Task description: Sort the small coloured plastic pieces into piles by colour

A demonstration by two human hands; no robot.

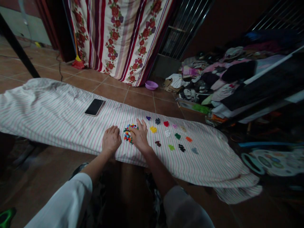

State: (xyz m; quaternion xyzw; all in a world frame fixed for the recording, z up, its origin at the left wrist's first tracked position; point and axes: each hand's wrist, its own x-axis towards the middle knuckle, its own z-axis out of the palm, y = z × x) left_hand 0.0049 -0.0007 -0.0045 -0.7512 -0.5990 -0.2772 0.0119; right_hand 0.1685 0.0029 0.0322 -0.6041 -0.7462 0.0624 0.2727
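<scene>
A mixed pile of small coloured pieces, too small to make out in kind, lies on the striped cloth. My right hand reaches over its right side, fingers spread, with the thumb side down at the pieces. My left hand rests on the cloth just left of the pile, its fingers curled in and nothing seen in them. Right of my right hand the same sort of pieces lie in small single-colour heaps, among them a yellow heap, a red heap, a black heap and an orange heap.
A smartphone lies on the cloth to the left. Beyond the cloth are a tiled floor, a purple basin, a flowered curtain and a broom. A large heap of clothes fills the right side.
</scene>
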